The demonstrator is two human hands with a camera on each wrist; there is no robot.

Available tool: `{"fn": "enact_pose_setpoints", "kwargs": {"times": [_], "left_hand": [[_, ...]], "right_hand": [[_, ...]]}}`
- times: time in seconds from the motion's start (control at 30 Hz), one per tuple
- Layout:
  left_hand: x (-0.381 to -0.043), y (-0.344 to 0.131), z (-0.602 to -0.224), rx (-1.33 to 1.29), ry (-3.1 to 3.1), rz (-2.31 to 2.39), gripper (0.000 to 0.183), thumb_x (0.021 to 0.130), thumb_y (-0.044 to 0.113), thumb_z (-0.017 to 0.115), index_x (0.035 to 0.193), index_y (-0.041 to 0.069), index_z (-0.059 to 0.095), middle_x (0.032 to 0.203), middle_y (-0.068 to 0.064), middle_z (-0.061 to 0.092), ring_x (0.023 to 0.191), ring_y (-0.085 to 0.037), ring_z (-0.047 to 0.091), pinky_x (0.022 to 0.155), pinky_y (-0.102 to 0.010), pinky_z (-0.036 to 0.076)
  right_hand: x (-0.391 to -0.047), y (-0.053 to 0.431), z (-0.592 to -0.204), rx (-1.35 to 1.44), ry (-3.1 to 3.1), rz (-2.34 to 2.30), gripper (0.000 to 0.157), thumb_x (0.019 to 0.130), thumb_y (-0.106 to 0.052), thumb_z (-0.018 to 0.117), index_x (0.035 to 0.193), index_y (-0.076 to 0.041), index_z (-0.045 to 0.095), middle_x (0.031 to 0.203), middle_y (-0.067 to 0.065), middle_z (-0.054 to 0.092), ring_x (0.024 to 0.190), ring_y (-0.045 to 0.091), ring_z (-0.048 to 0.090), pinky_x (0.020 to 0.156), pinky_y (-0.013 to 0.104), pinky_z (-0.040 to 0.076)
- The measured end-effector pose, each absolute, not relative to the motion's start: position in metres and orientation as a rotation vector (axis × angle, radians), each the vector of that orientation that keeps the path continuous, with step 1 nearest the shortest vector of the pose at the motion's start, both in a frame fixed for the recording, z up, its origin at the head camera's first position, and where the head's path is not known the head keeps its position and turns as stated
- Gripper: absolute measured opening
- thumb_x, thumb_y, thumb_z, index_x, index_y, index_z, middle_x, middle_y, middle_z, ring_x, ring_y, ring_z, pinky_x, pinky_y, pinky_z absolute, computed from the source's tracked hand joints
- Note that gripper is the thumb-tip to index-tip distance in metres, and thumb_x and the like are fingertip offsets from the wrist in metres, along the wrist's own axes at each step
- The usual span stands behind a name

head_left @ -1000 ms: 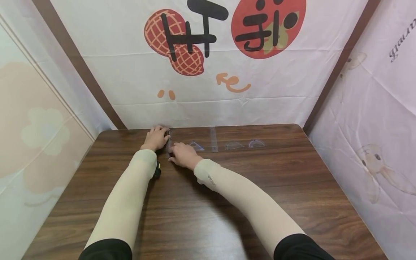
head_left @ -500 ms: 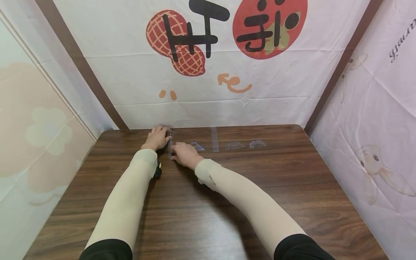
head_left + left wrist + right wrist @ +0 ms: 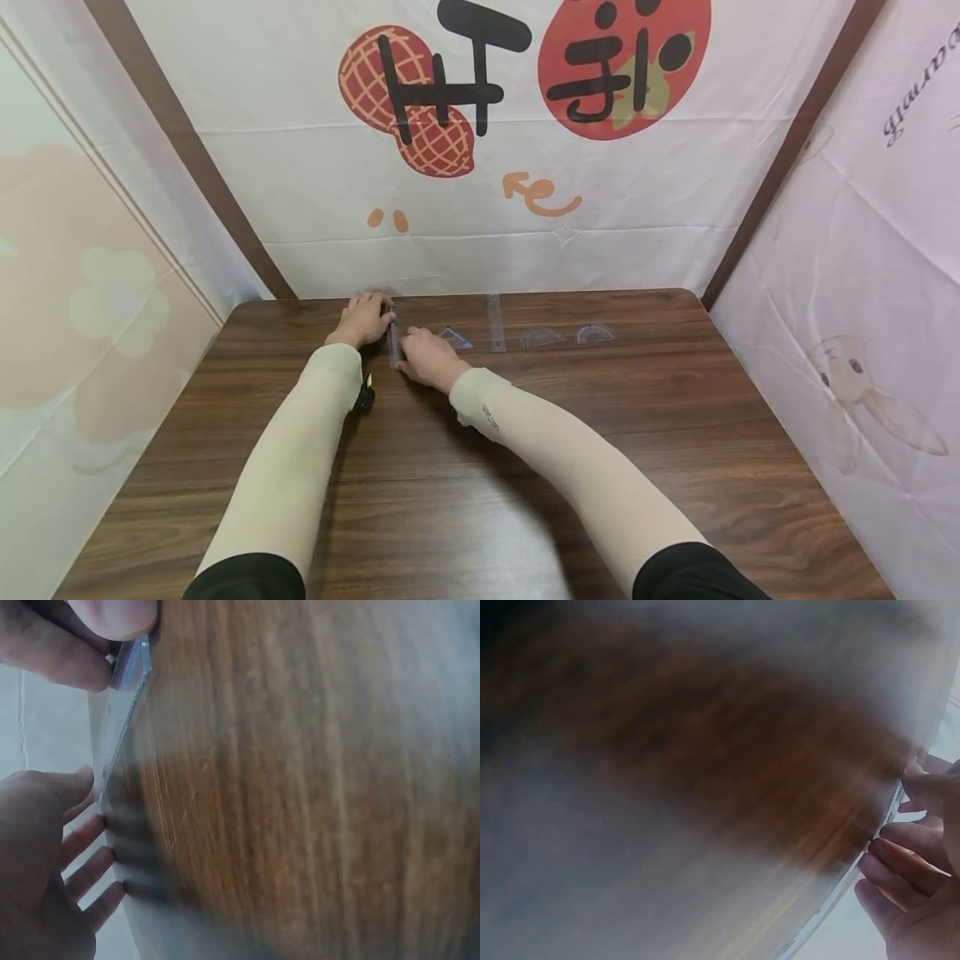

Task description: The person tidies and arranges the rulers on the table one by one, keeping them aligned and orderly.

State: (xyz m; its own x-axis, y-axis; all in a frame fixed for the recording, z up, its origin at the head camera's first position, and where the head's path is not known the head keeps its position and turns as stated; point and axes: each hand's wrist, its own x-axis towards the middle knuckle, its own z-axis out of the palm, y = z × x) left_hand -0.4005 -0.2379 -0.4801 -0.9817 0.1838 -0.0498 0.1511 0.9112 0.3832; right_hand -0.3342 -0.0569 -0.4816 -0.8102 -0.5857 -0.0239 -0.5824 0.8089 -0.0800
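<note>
A clear ruler [image 3: 394, 340] lies near the far edge of the table, pointing away from me. My left hand [image 3: 362, 320] grips its far end, with the thumb along the ruler's side. At the ruler's near end, my right hand [image 3: 431, 358] holds it with curled fingers. Seen from the left wrist, thumb and fingers [image 3: 112, 622] pinch the ruler [image 3: 131, 682] at the top. A second hand [image 3: 45, 855] is at its other end, several fingers spread. In the blurred right wrist view, fingertips of a hand [image 3: 922, 855] touch the ruler's edge.
To the right, in a row on the wooden table [image 3: 600, 433], lie a small set square [image 3: 456, 337], another clear ruler [image 3: 496, 323] and two protractors, a clear one [image 3: 542, 337] and a blue-edged one [image 3: 595, 333]. A printed cloth wall [image 3: 480, 258] stands right behind the table.
My right fingertips have shifted slightly right, leaving more of the ruler's near end showing. The left hand stays almost in place. The head view has moved a little.
</note>
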Motion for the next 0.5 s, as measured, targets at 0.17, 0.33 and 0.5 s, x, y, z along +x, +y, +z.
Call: {"fn": "enact_pose_setpoints", "kwargs": {"times": [0.17, 0.33, 0.5], "left_hand": [[-0.4004, -0.2411, -0.4831, 0.242, 3.007, 0.693, 0.040, 0.114, 0.022, 0.051, 0.148, 0.000, 0.053, 0.153, -0.029, 0.046, 0.145, -0.052, 0.034, 0.118, -0.068, 0.027], [-0.3997, -0.2428, -0.4828, 0.211, 2.992, 0.865, 0.037, 0.114, 0.017, 0.052, 0.146, -0.001, 0.054, 0.135, -0.026, 0.058, 0.134, -0.049, 0.043, 0.113, -0.065, 0.031], [-0.3991, -0.2428, -0.4788, 0.205, 2.953, 0.956, 0.037, 0.115, 0.016, 0.049, 0.148, -0.001, 0.049, 0.134, -0.028, 0.063, 0.132, -0.049, 0.051, 0.116, -0.065, 0.028]], "right_hand": [[-0.3310, -0.0573, -0.4835, -0.967, 2.983, -0.098, 0.039, 0.108, -0.044, 0.065, 0.132, -0.014, 0.073, 0.134, 0.006, 0.065, 0.121, 0.024, 0.063, 0.101, 0.037, 0.054], [-0.3274, -0.0575, -0.4832, -0.895, 3.022, -0.095, 0.046, 0.106, -0.051, 0.064, 0.139, -0.019, 0.070, 0.136, 0.004, 0.061, 0.123, 0.024, 0.052, 0.098, 0.039, 0.044], [-0.3278, -0.0581, -0.4839, -0.870, 3.026, -0.111, 0.049, 0.106, -0.051, 0.065, 0.143, -0.019, 0.067, 0.137, 0.003, 0.060, 0.122, 0.023, 0.051, 0.095, 0.038, 0.041]]}}
